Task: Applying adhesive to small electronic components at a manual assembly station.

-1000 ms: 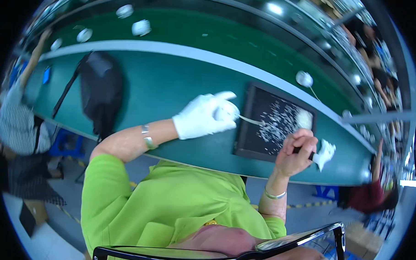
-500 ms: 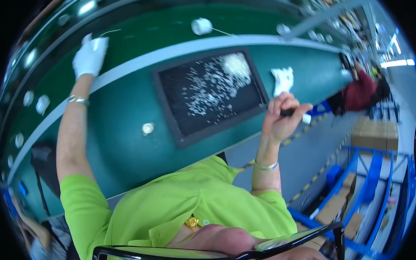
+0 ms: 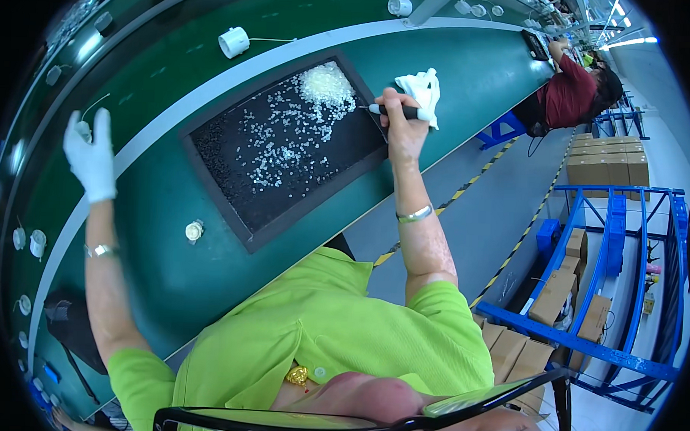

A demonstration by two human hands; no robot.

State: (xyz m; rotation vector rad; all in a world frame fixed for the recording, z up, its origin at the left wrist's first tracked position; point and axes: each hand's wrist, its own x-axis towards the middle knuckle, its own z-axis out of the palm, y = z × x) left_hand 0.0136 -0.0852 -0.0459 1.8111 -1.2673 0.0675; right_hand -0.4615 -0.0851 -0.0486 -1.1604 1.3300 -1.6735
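- Black-and-white pen-shaped tool point(image 3: 411, 112): in the air at the tray's right edge; its thin tip points left, toward the heap.
- Bare right hand point(image 3: 404, 134): thumb and fingers closed around the tool's handle.
- Small translucent white pieces point(image 3: 325, 84): heaped in the tray's far right corner; scattered thinly toward its middle.
- Black rectangular tray with a dark grey rim point(image 3: 273, 213): lies on the green bench point(image 3: 151, 216); its near right corner is close to the bench's near edge.
- Crumpled white cloth point(image 3: 427, 83): on the bench, right of the tray, just beyond the right hand.
- Small cream-white round part point(image 3: 195, 231): on the bench, left of the tray.
- White-gloved left hand point(image 3: 90, 161): past the bench's far edge, fingers spread about a white wired part point(image 3: 83, 131); whether they grip it, I cannot tell.
- White cylinder with a thin wire point(image 3: 234, 42): beyond the bench's far edge.
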